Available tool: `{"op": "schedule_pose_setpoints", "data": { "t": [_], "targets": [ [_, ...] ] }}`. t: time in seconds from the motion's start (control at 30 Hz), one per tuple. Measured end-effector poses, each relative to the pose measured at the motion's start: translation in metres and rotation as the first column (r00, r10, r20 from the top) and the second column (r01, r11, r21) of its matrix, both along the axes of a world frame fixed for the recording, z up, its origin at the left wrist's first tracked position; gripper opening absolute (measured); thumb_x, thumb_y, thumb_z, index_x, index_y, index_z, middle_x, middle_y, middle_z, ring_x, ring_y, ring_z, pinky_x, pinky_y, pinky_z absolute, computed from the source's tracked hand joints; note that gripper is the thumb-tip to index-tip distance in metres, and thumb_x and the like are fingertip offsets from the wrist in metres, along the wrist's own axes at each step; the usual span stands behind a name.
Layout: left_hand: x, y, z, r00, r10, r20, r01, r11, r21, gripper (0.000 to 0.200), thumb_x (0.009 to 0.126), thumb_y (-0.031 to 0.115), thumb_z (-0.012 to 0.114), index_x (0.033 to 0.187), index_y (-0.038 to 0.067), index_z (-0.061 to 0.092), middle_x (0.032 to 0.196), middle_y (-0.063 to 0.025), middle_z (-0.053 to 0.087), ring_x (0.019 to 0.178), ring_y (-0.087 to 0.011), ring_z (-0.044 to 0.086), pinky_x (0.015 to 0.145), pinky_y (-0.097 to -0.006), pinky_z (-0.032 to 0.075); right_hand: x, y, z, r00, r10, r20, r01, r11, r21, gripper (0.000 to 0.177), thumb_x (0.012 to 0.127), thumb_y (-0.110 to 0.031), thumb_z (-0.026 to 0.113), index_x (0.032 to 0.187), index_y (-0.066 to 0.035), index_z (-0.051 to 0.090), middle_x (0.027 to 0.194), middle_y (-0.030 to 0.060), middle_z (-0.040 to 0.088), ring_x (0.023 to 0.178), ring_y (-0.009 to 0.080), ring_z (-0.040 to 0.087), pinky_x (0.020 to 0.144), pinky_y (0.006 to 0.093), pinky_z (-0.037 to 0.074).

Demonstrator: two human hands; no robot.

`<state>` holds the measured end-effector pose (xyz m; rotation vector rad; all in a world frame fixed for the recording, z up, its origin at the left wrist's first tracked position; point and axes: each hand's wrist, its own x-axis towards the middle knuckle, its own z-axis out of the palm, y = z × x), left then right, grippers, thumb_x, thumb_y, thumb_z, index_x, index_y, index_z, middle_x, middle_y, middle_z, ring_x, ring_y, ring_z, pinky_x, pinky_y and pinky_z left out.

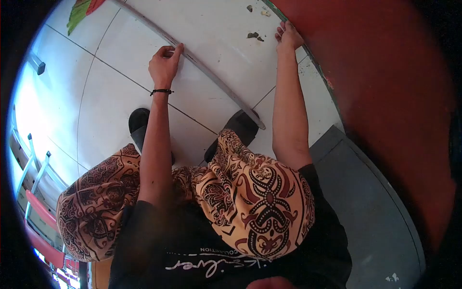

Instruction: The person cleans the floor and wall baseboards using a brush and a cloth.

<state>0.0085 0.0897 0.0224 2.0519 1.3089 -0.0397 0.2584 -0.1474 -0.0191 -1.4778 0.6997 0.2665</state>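
Observation:
A long, thin grey strip [211, 76] lies diagonally over the white tiled floor, its lower end across a black sandal [240, 127]. My left hand [165, 65] is at the strip's upper part, with thumb and fingers bent towards each other at its edge; whether they grip it cannot be made out. On the right, my right hand [288, 36] touches the green-edged border of the red surface [380, 72], its fingers curled loosely and nothing visible in them. Small dark and pale fragments [255, 36] lie on the floor to its left.
A grey panel [365, 192] is at the lower right, beside the red surface. Metal-legged chairs with red parts [43, 212] stand at the far left. A dark-capped metal leg [36, 63] and a green and red object [79, 14] are at the upper left.

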Motion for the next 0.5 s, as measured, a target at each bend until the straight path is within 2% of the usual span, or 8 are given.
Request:
{"op": "schedule_pose_setpoints", "data": {
  "t": [0.17,0.27,0.3,0.33,0.37,0.43,0.47,0.5],
  "targets": [
    [0.000,-0.004,0.002,1.000,0.011,0.012,-0.011,1.000,0.013,0.049,0.076,0.057,0.067,0.090,0.011,0.073,0.078,-0.0034,0.072,0.076,-0.0213,0.069,0.071,-0.0333,0.052,0.012,0.010,0.003,0.958,-0.233,-0.169,0.265,0.942,0.206,0.011,0.092,-0.011,0.057,0.099,-0.004,0.055,0.087,0.0082,0.066,0.068,0.0183,0.060,0.060,0.0368,0.047],
    [0.002,-0.007,0.001,0.999,0.028,0.032,-0.029,0.999,0.025,0.049,0.079,0.054,0.066,0.094,0.008,0.072,0.081,-0.0045,0.072,0.074,-0.0213,0.069,0.070,-0.0329,0.052,0.014,0.017,0.008,0.929,-0.311,-0.198,0.351,0.911,0.218,0.010,0.090,-0.009,0.055,0.098,-0.003,0.054,0.082,0.0077,0.064,0.066,0.0185,0.060,0.062,0.0369,0.050],
    [0.002,-0.006,-0.003,0.993,0.073,0.096,-0.063,0.993,-0.101,0.047,0.081,0.050,0.066,0.094,0.005,0.069,0.079,-0.0068,0.071,0.073,-0.0206,0.069,0.067,-0.0323,0.052,0.014,0.019,0.010,0.930,-0.312,-0.196,0.351,0.910,0.220,0.010,0.090,-0.009,0.055,0.098,-0.003,0.054,0.082,0.0077,0.064,0.066,0.0185,0.060,0.062,0.0369,0.050],
    [0.001,-0.007,-0.006,0.980,0.125,0.155,-0.088,0.970,-0.227,0.046,0.083,0.046,0.066,0.094,0.002,0.066,0.077,-0.0092,0.071,0.071,-0.0200,0.069,0.064,-0.0318,0.052,0.014,0.022,0.011,0.923,-0.325,-0.206,0.351,0.930,0.108,0.011,0.089,-0.009,0.056,0.098,-0.003,0.054,0.080,0.0074,0.062,0.064,0.0184,0.059,0.063,0.0384,0.052],
    [0.000,-0.008,-0.009,0.979,0.126,0.160,-0.087,0.970,-0.229,0.046,0.083,0.046,0.066,0.094,0.002,0.066,0.077,-0.0092,0.071,0.071,-0.0200,0.069,0.064,-0.0318,0.052,0.015,0.025,0.013,0.916,-0.340,-0.212,0.346,0.938,-0.006,0.012,0.088,-0.010,0.057,0.097,-0.003,0.053,0.078,0.0071,0.061,0.063,0.0183,0.058,0.065,0.0399,0.055],
    [0.000,-0.013,-0.014,0.953,0.193,0.233,-0.112,0.940,-0.321,0.036,0.088,0.033,0.063,0.095,-0.002,0.057,0.075,-0.0129,0.067,0.066,-0.0192,0.067,0.056,-0.0312,0.052,0.009,0.027,0.013,0.942,-0.291,-0.166,0.286,0.957,-0.055,0.012,0.087,-0.010,0.057,0.096,-0.003,0.054,0.078,0.0070,0.060,0.062,0.0176,0.058,0.067,0.0415,0.057],
    [0.001,-0.019,-0.016,0.950,0.195,0.245,-0.108,0.939,-0.325,0.036,0.088,0.033,0.063,0.095,-0.002,0.057,0.075,-0.0129,0.067,0.066,-0.0192,0.067,0.056,-0.0312,0.052,0.008,0.025,0.014,0.963,-0.236,-0.128,0.224,0.969,-0.104,0.012,0.087,-0.011,0.058,0.095,-0.003,0.054,0.077,0.0069,0.059,0.062,0.0170,0.057,0.068,0.0431,0.060],
    [0.000,-0.027,-0.018,0.887,0.274,0.372,-0.110,0.908,-0.405,0.032,0.089,0.028,0.061,0.095,-0.002,0.053,0.075,-0.0129,0.065,0.064,-0.0185,0.065,0.054,-0.0311,0.052,0.008,0.021,0.012,0.966,-0.230,-0.116,0.219,0.970,-0.102,0.012,0.087,-0.011,0.058,0.095,-0.003,0.054,0.077,0.0069,0.059,0.062,0.0170,0.057,0.068,0.0431,0.060]
  ]
}}
